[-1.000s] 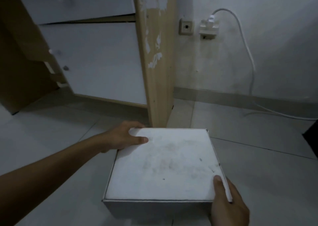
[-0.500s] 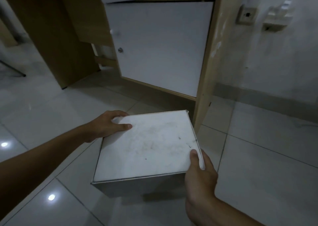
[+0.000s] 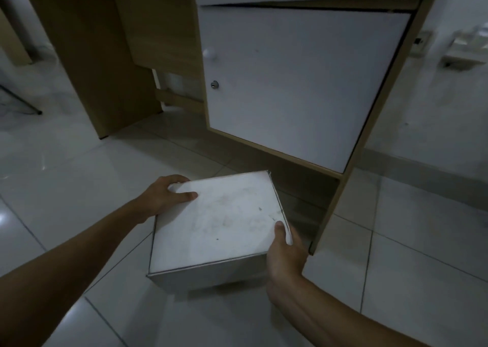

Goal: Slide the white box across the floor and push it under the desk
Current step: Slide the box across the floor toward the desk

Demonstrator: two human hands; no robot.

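Observation:
A white cardboard box (image 3: 219, 222) sits on the tiled floor in front of a wooden desk. My left hand (image 3: 165, 197) grips its far left corner, thumb on the lid. My right hand (image 3: 286, 254) holds its near right edge, thumb on top. The desk's white cabinet door (image 3: 298, 82) stands just behind the box, raised off the floor. The open leg space of the desk (image 3: 174, 90) lies to the upper left, between the cabinet and a wooden side panel (image 3: 87, 56). The box's far right corner is close to the cabinet base.
The desk's right wooden side panel (image 3: 351, 161) reaches the floor right of the box. A low wooden crossbar (image 3: 179, 100) spans the back of the leg space. A wall socket with a plug (image 3: 464, 50) is at the right. A thin dark leg (image 3: 21, 103) shows at the far left.
The box has slid left and turned, moving from the desk's right side panel to in front of the cabinet door. Both hands stayed on it; the view swung left.

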